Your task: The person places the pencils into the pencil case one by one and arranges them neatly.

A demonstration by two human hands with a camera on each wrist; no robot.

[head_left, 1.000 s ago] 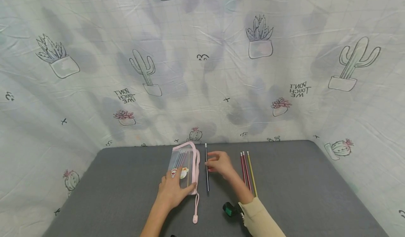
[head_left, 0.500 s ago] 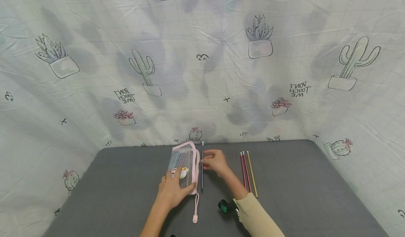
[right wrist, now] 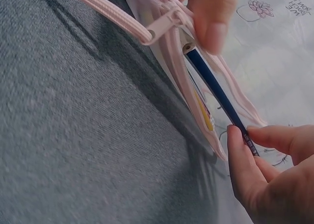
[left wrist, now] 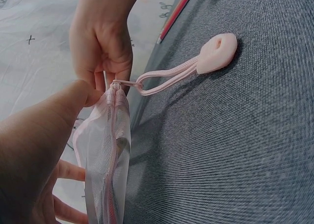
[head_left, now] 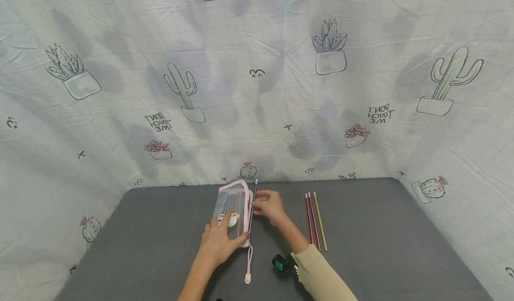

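Observation:
A clear pencil case with pink trim lies on the table, several pencils showing inside. My left hand holds it from the near side, fingers on its face and thumb on the mouth's rim by the zipper pull. The zipper is unzipped, and the mouth gapes in the right wrist view. My right hand pinches a dark blue pencil between thumb and fingers. This pencil slants along the mouth, its near end within the opening by my left thumb. Its white-tipped end points away from me.
Two red pencils and a yellow pencil lie on the grey table to the right. A pink cord hangs from the zipper toward me. Behind stands a cactus-print cloth.
My right hand has carried the blue pencil left to the pencil case's mouth, tilting it so its near end meets the opening. My left hand has stayed on the case.

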